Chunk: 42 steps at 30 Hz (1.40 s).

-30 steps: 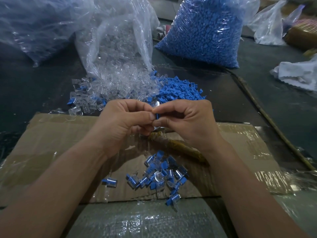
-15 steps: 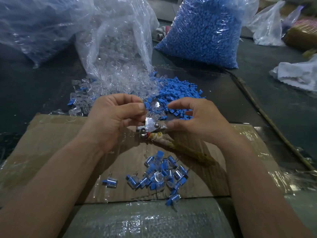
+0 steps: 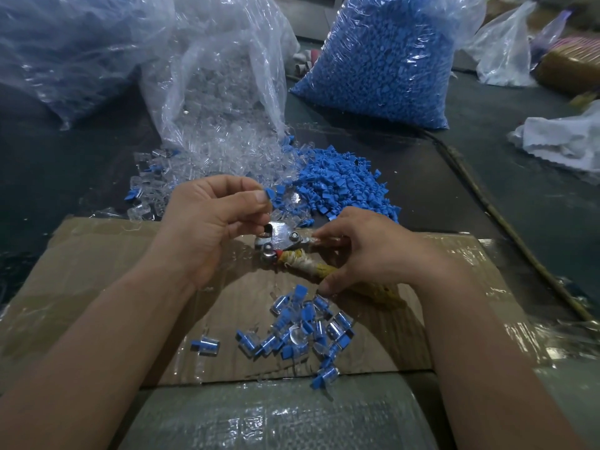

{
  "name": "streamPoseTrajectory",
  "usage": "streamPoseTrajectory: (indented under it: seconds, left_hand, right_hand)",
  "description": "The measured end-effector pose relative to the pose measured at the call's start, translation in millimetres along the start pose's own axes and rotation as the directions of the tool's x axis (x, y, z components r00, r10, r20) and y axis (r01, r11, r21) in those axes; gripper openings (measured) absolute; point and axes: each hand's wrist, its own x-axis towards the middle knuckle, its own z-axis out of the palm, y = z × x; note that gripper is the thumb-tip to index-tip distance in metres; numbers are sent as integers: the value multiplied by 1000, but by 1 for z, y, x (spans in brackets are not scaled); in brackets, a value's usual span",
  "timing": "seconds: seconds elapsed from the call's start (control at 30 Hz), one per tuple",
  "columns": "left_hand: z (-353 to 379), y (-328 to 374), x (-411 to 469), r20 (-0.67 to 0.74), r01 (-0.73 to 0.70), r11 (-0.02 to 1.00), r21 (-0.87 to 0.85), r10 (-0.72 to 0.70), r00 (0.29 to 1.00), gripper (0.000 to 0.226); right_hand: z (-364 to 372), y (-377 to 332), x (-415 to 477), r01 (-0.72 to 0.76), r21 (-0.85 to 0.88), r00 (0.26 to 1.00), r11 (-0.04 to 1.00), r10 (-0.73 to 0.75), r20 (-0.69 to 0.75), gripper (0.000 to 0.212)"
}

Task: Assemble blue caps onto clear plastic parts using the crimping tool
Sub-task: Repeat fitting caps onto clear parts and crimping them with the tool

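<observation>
Head: left hand [image 3: 207,228] grip pinching angular blue cap [image 3: 268,193]; right hand [image 3: 367,251] grip clenched around cloth-wrapped, shiny-metal crimping tool [image 3: 283,236].

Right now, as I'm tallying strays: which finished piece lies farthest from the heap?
The lone capped piece on the cardboard, left of the heap; bare cardboard separates it, while the others cluster.

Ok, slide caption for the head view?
Left hand pinches a blue cap near the crimping tool in the right hand, beside assembled pieces.
</observation>
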Motion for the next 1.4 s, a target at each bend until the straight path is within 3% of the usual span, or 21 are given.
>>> streamPoseTrajectory:
  seconds: [0.2, 0.27, 0.43, 0.73, 0.9, 1.4]
  left_hand:
    - [-2, -2, 2, -13, 2, 1000, -29, -2, 1000, 16]
    - [-3, -2, 3, -12, 0, 999, -34, -1, 1000, 15]
    - [-5, -4, 4, -20, -26, 999, -47, 25, 999, 14]
    - [-2, -2, 1, -69, -73, 996, -54, 69, 995, 14]
    - [2, 0, -1, -91, -90, 995, -45, 86, 992, 15]
    - [0, -3, 1, -103, -113, 993, -27, 110, 989, 14]
  right_hand:
    - [3, -11, 3, -26, -77, 992, 997, 16, -128, 25]
    - [6, -14, 5, -33, -145, 986, 989, 8, -166, 17]
    - [12, -12, 7, -42, -221, 978, 974, -5, -209, 13]
    - [8, -7, 4, 25, -77, 901, 997, -56, -431, 18]
    - [11, -16, 1, 130, 32, 908, 991, -106, -405, 24]
    - [11, -19, 0, 176, 44, 941, 983, -154, -302, 21]
